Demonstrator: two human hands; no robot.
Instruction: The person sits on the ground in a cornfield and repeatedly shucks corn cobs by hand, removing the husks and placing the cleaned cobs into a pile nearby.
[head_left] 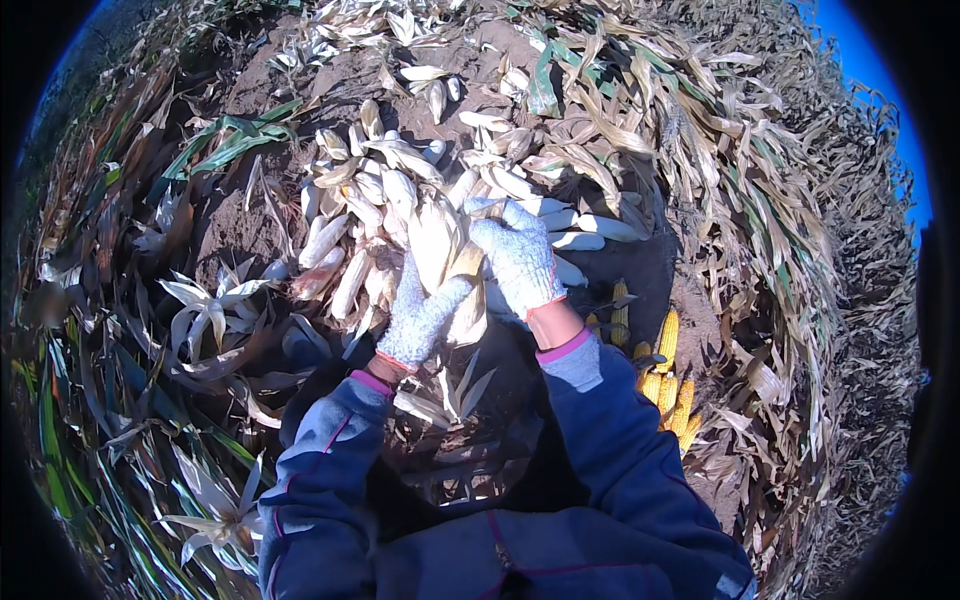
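Note:
I hold an ear of corn [434, 245], still wrapped in pale husk, upright between my hands. My left hand [420, 318], in a whitish knit glove, is closed round its lower left side with the thumb across the front. My right hand [518, 256], in a matching glove, is closed at the ear's upper right side, its fingers curled in against the husk. A browner husk leaf [468, 264] hangs between the two hands. What lies under the right fingertips is hidden. Just beyond the hands is a heap of pale corn ears [370, 190].
Several bare yellow corn cobs [668, 380] lie on the soil to the right of my right forearm. Peeled-open husks [212, 308] are scattered at left. Dry corn stalks [740, 190] bank up on the right, with greener leaves [75, 430] at the lower left.

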